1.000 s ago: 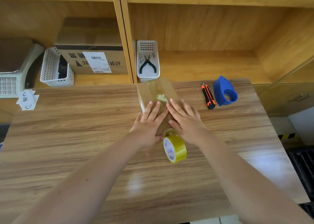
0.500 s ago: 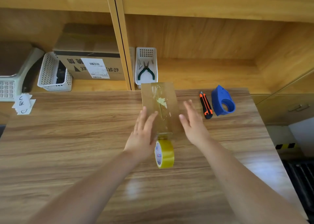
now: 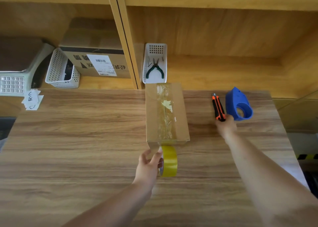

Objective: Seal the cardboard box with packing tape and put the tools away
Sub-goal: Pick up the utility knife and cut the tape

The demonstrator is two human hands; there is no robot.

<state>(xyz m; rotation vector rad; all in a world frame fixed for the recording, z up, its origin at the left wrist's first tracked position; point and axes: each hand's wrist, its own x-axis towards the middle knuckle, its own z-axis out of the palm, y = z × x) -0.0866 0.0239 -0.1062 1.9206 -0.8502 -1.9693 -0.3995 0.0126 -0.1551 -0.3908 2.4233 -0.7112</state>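
The cardboard box (image 3: 179,123) lies in the middle of the wooden table (image 3: 77,140), with clear tape along its top seam. A yellow packing tape roll (image 3: 169,161) stands on edge against the box's near end, its strip still joined to the box. My left hand (image 3: 148,164) grips the roll from the left, thumb on its top. My right hand (image 3: 226,126) is stretched out to the right, touching the near end of the orange-black utility knife (image 3: 218,108); its fingers are hidden. A blue tape dispenser (image 3: 239,104) sits just right of the knife.
Behind the box, a white basket (image 3: 155,49) on the shelf holds green-handled pliers (image 3: 154,70). Further left are another white basket (image 3: 56,70), a labelled carton (image 3: 96,65), a scale (image 3: 12,84) and paper slips (image 3: 31,99). The table's right edge is near the dispenser.
Both hands left the box top. My left hand dropped back and took hold of the tape roll. My right hand swung right to the utility knife. The view tilted upward.
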